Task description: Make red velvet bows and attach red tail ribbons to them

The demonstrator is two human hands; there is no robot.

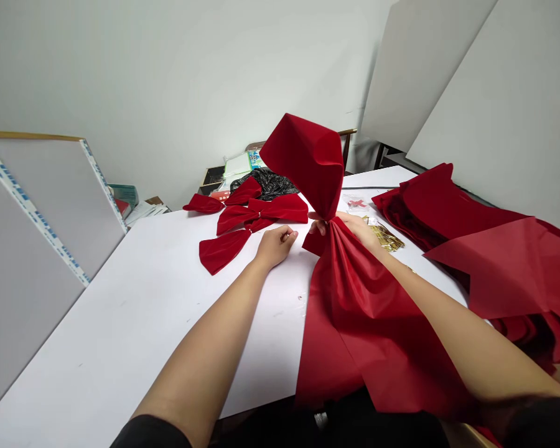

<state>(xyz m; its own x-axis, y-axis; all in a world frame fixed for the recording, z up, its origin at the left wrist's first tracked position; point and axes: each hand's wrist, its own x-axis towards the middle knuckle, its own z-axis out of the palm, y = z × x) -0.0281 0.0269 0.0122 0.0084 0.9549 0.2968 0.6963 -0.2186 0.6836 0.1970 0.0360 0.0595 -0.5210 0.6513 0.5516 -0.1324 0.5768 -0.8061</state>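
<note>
My right hand (pixel 350 227) pinches the gathered middle of a large red velvet piece (pixel 308 158). One half of it stands up above the hand, and the other half (pixel 354 311) drapes down toward me over the table edge. My left hand (pixel 275 244) rests on the white table (pixel 135 311) just left of the gather, fingers curled together, possibly on something small I cannot make out. Finished red bows (pixel 254 214) lie just beyond the left hand.
A stack of red fabric pieces (pixel 494 249) covers the table's right side. Gold twist ties (pixel 385 236) lie behind my right hand. A black bag (pixel 266 180) and boxes sit at the far edge. White boards lean at the left (pixel 42 236) and right (pixel 494 106).
</note>
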